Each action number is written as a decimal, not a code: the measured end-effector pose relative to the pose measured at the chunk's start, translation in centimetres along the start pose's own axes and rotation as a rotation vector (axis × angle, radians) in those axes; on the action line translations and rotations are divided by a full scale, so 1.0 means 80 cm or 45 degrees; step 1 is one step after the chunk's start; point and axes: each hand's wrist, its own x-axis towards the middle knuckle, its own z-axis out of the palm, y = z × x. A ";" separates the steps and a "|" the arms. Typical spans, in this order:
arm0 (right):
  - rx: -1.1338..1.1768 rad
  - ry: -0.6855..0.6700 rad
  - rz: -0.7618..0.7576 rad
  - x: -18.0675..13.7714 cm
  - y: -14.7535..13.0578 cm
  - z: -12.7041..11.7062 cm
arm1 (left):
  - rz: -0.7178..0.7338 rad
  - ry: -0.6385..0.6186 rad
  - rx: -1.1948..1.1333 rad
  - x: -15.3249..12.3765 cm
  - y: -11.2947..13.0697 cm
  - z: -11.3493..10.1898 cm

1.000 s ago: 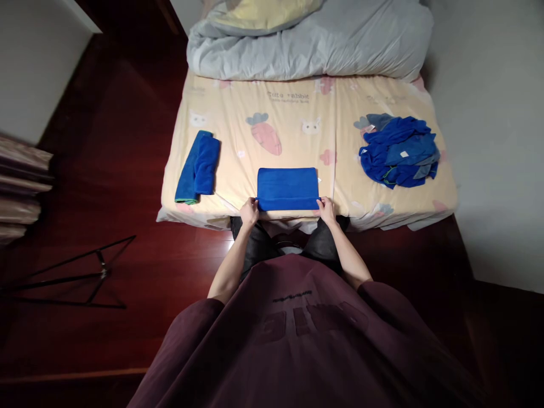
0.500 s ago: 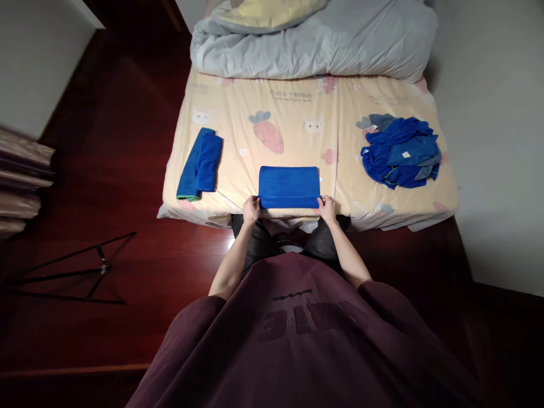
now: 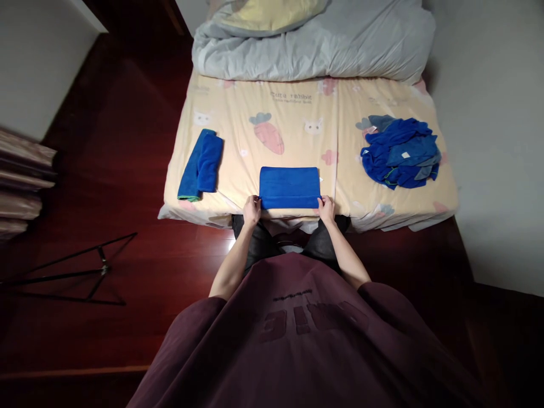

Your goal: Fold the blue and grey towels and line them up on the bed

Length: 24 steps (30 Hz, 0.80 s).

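A blue towel (image 3: 289, 184) lies flat at the near edge of the bed, a strip along its near side folded over. My left hand (image 3: 252, 209) pinches the towel's near left corner. At the near right corner my right hand (image 3: 326, 208) grips it between thumb and fingers. Off to the left rest two rolled towels side by side, a darker blue roll with green edging (image 3: 191, 170) and a brighter blue roll (image 3: 209, 164). A crumpled heap of blue cloths (image 3: 402, 153) with small white tags sits on the right.
The bed (image 3: 238, 102) has a yellow sheet printed with carrots and rabbits. Across its far end a grey quilt (image 3: 314, 51) is bunched up. Black tripod legs (image 3: 102, 263) stand on the dark red floor at left. A wall (image 3: 488, 141) borders the bed's right side.
Both hands keep hold of the towel's near corners, and the towel looks the same. Only a very slight shift of the whole view is visible.
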 end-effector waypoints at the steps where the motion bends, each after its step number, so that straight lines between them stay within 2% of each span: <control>1: -0.001 0.014 -0.008 -0.001 0.000 -0.004 | 0.027 0.016 0.016 -0.003 -0.001 -0.005; 3: -0.020 0.068 -0.067 -0.005 0.000 -0.014 | 0.120 0.016 0.065 -0.011 -0.004 -0.018; 6: -0.083 0.124 -0.232 -0.017 -0.005 -0.030 | 0.377 -0.112 0.111 -0.021 -0.007 -0.034; 8: -0.115 0.047 -0.370 -0.026 -0.012 -0.035 | 0.545 -0.240 0.118 -0.023 -0.005 -0.037; 10: -0.150 -0.104 -0.498 -0.036 -0.021 -0.033 | 0.632 -0.351 0.149 -0.022 0.000 -0.032; 12: -0.202 -0.225 -0.559 -0.042 -0.027 -0.027 | 0.624 -0.429 0.220 -0.019 0.008 -0.023; 14: -0.249 -0.273 -0.552 -0.044 -0.027 -0.021 | 0.559 -0.457 0.299 -0.015 0.012 -0.014; 20: -0.289 -0.278 -0.522 -0.033 -0.014 -0.013 | 0.503 -0.423 0.379 -0.006 0.010 -0.002; 24: -0.312 -0.284 -0.481 -0.021 -0.023 -0.013 | 0.482 -0.399 0.425 -0.002 0.016 0.000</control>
